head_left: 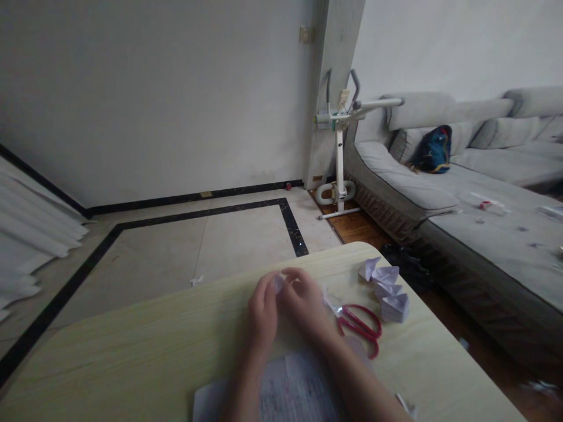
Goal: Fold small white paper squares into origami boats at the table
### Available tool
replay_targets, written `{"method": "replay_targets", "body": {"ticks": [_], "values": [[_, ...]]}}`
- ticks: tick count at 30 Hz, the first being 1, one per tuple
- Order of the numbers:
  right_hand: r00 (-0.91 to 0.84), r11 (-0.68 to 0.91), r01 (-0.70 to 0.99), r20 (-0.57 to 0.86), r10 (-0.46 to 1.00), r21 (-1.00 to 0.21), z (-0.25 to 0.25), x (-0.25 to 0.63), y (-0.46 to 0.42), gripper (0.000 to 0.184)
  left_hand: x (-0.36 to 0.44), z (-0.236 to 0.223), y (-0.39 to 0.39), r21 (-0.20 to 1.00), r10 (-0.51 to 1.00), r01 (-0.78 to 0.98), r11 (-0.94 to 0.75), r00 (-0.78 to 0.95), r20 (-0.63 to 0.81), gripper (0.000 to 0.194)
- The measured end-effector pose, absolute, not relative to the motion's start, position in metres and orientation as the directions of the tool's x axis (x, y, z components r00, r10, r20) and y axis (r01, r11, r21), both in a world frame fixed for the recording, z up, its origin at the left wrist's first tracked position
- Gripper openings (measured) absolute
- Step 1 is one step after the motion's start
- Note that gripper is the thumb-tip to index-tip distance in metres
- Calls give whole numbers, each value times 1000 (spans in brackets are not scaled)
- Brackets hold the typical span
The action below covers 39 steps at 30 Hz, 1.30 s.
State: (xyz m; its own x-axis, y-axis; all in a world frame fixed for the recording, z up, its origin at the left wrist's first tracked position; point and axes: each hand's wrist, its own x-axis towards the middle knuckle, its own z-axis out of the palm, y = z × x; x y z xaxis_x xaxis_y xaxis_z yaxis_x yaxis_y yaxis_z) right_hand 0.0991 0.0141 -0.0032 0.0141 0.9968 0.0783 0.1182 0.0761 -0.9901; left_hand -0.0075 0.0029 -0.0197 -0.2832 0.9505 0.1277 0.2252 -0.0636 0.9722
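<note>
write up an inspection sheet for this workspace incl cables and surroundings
Surface: pale wood-look table
Things in use: small white paper between the hands; written sheet under the forearms; red-handled scissors right of the right hand; folded paper pieces near the table's right edge
Clutter: white scrap near the lower right
Hands: left hand and right hand close together, fingers apparently holding the small white paper; blurred
Cables: nothing seen
Surroundings: grey sofa, dark blue bag, exercise machine
</note>
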Motion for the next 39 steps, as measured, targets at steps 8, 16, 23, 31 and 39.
{"method": "replay_targets", "body": {"ticks": [8,16,23,31,39], "values": [[-22,20,59,18,1000,-998,3,99,12,16,-7,-25,3,976,953,204,-73,-274,128,28],[-57,-5,-16,-4,998,-1000,4,100,10,10,-6,-17,2,973,948,225,-57,-292,123,23],[-26,-3,-42,-2,1000,-999,1,100,11,10,-6,-10,-1,984,950,172,-44,-298,94,20],[-36,-114,-170,-110,993,-979,4,100,13,15,-7,-8,-3,999,950,31,21,-312,-11,29],[-39,-19,-8,-18,999,-1000,-4,103,17,18,-4,-11,-2,999,967,43,-31,-253,41,30]]}}
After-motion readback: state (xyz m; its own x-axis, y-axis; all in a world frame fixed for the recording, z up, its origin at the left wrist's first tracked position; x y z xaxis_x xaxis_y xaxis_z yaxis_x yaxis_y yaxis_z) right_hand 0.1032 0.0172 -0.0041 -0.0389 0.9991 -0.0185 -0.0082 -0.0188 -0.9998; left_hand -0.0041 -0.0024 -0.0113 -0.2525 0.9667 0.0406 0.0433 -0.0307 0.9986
